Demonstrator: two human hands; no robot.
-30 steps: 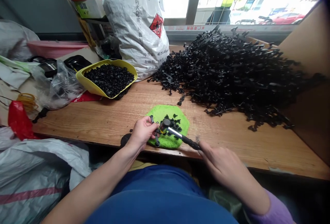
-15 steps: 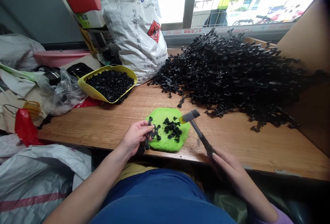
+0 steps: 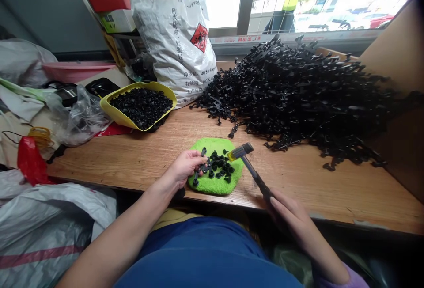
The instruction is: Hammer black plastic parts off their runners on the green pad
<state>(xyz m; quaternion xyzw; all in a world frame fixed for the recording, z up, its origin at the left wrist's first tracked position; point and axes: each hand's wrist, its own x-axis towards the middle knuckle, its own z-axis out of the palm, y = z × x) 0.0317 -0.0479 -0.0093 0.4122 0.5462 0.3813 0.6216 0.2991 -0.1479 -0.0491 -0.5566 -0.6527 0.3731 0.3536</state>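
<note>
My left hand (image 3: pixel 185 167) pinches a black branched plastic piece (image 3: pixel 197 175) over the left part of a green cloth pad (image 3: pixel 215 187). Several small black parts (image 3: pixel 220 163) lie on the pad, just right of that piece. My right hand (image 3: pixel 285 206) is wrapped round the dark handle of a hammer (image 3: pixel 253 173). The hammer's head, yellow at one end and dark at the other, hangs over the pad's right edge, close to the small parts.
A large heap of black plastic pieces (image 3: pixel 291 89) covers the back right of the wooden table (image 3: pixel 142 160). A yellow scoop (image 3: pixel 124 122) full of small black parts stands at the left, beside a white sack (image 3: pixel 172 36). Plastic bags (image 3: pixel 82 118) lie further left.
My left hand has moved right with the black piece, further over the green pad. The hammer head has shifted slightly left.
</note>
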